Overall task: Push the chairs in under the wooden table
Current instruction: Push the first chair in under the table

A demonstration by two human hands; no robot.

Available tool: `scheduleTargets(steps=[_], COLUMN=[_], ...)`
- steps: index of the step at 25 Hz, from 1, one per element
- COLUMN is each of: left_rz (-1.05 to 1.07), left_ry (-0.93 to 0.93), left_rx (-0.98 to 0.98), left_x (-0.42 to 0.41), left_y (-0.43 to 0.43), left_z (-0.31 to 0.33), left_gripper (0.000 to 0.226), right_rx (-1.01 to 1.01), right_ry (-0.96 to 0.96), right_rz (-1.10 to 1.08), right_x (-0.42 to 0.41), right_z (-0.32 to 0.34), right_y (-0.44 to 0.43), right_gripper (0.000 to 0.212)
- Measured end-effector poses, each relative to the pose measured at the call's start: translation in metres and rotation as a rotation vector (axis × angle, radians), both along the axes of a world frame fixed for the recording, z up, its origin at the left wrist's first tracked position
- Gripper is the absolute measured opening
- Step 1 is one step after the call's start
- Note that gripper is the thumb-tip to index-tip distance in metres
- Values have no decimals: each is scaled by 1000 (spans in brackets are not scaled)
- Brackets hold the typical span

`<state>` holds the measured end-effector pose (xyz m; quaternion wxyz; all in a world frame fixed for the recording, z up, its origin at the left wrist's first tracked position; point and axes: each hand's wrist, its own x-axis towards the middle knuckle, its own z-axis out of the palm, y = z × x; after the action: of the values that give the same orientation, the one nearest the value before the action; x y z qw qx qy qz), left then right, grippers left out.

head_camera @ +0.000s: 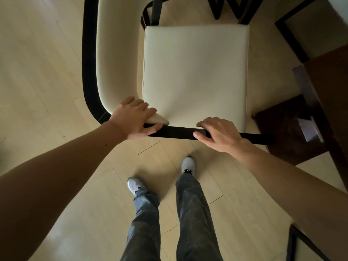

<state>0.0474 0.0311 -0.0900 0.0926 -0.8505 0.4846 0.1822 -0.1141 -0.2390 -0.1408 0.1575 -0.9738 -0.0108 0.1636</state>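
Cream-cushioned chair with black wooden frame [194, 72] stands on the pale floor, both hands clamped on its black top rail, left hand [134, 119] at the corner, right hand [219, 135] mid-rail; dark wooden table [323, 95] lies right, seat not under it.

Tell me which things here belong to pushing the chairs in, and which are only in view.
Belong to the job:
- cream-cushioned chair
- its black top rail
- left hand and right hand, both on the rail
- dark wooden table

Only in view:
- pale wood floor
- grey sneakers
- jeans
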Motion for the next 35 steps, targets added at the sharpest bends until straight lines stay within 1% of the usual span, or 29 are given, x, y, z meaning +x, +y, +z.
scheduleTargets(steps=[3,7,11,17,20,24,28,33,35], left_rz=[-20,-26,-26,-22,-17,-11,-25,-38,-49], left_ry=[-11,-12,-19,-44,-45,-34,-22,-23,-21], left_rx=[-16,-47,-52,-75,-87,-79,-34,-44,-50], left_x=[2,3,5,4,4,4,6,8,8], left_y=[1,2,3,5,4,2,0,1,1], left_z=[-6,-12,-14,-17,-18,-14,-13,-13,-15], left_gripper=[74,71,71,74,71,70,75,71,69], right_rx=[3,-23,-14,-74,-70,-51,-69,-88,-84], right_ry=[25,-27,-39,-89,-121,-113,-92,-51,-43], right_rz=[4,-6,-32,-34,-55,-69,-77,-110,-114], right_x=[4,3,3,-2,-1,-1,-1,-2,-3], right_z=[-6,-9,-10,-12,-11,-9,-10,-15,-16], right_y=[-5,-3,-2,0,1,0,0,-1,0], right_gripper=[80,81,84,83,82,83,90,106,108])
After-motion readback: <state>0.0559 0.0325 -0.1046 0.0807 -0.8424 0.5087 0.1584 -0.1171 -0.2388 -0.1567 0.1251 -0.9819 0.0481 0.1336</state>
